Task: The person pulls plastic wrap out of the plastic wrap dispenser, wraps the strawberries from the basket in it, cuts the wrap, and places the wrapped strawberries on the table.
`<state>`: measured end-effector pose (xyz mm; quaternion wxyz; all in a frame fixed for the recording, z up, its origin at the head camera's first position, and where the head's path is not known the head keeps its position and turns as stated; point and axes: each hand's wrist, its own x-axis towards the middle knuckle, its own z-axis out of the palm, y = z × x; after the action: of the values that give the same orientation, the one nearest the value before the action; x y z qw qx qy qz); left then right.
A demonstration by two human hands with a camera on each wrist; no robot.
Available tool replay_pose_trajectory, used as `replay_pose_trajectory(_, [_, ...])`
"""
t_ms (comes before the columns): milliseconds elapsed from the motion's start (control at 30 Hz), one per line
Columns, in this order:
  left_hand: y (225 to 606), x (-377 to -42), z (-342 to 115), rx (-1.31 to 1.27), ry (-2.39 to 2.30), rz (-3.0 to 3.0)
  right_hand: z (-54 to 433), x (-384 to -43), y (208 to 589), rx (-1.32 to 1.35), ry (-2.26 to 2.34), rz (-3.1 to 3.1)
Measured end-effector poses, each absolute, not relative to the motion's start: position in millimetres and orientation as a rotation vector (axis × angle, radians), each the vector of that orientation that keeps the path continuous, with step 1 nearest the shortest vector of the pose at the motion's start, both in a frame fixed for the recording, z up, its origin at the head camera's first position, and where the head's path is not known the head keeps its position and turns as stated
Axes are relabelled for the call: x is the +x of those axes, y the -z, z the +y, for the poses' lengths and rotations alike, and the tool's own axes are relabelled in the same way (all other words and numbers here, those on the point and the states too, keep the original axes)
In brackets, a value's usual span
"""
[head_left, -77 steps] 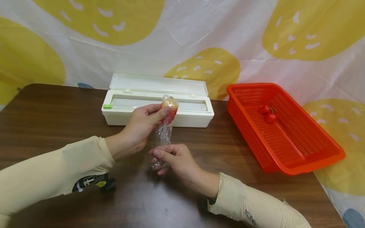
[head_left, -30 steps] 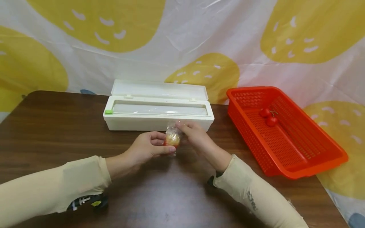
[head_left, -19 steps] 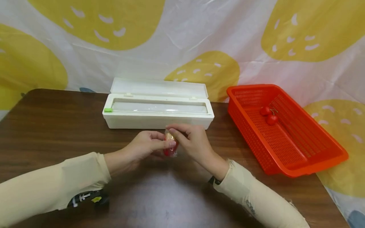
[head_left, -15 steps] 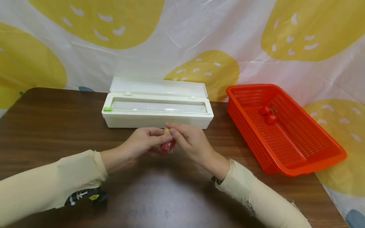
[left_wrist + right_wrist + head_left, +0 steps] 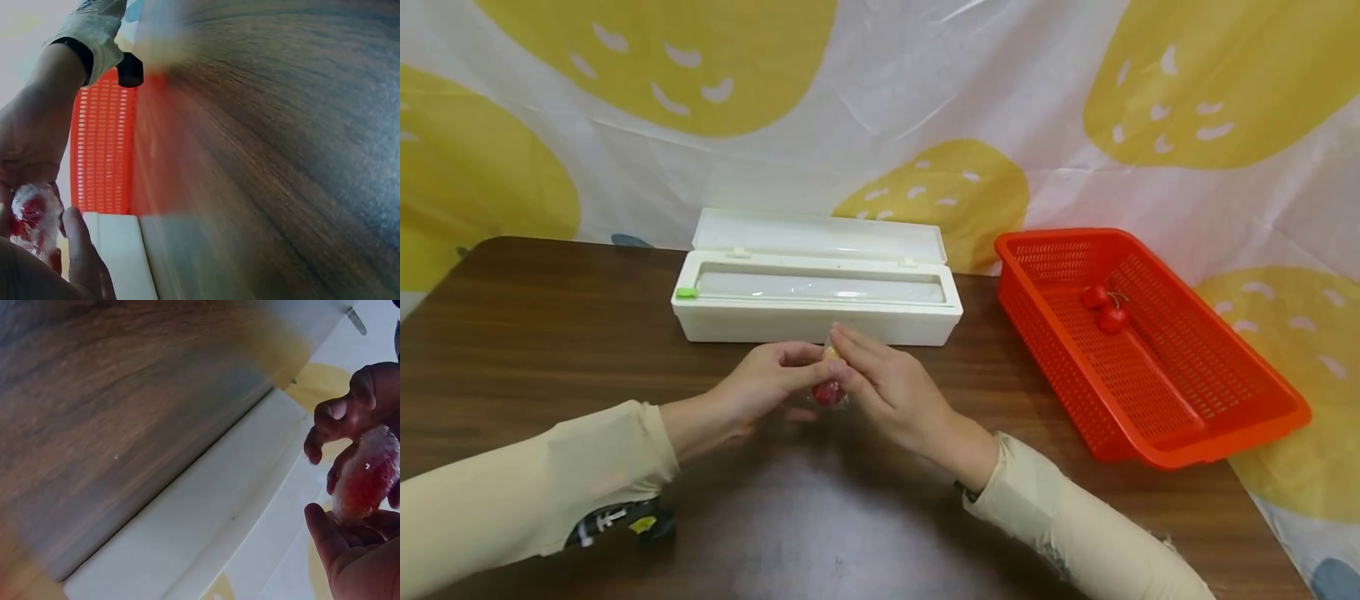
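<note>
A small red and pale-yellow piece (image 5: 830, 392), fruit-like and wrapped in clear plastic film, is held up between both hands above the table. The left hand (image 5: 767, 385) pinches it between thumb and fingers from the left. On its right side, the right hand (image 5: 898, 392) holds the film at the top with thumb and fingers, which partly cover the piece. In the left wrist view the wrapped piece (image 5: 36, 219) shows red through crinkled film. The right wrist view shows the same wrapped piece (image 5: 369, 478) between the fingers of both hands.
Behind the hands stands a white cling-film box (image 5: 816, 323), lid raised, with a film roll inside and a green slider (image 5: 687, 292) at its left. A red basket (image 5: 1150, 450) at right holds two red cherries (image 5: 1105, 308). A patterned cloth hangs behind the brown table (image 5: 550, 333).
The hands have come down and closer together. The right hand has gone from the film's lower tail to its top, and the piece now has its red end downward.
</note>
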<state>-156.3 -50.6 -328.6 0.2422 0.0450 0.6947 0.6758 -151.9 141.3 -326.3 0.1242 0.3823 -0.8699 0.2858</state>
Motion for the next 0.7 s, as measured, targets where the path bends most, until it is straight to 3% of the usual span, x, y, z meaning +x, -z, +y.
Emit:
replay_pose_trajectory(400, [336.4,-170.4,-70.9,0.131,-1.725,2.056,144.9,-148.2,334.0,0.999,-0.865,-2.649])
replay_pose_trajectory(700, [344.2,-174.4,-149.4,-0.073,-1.711,2.171,156.5,-150.6,334.0,0.902,-0.87,-2.72])
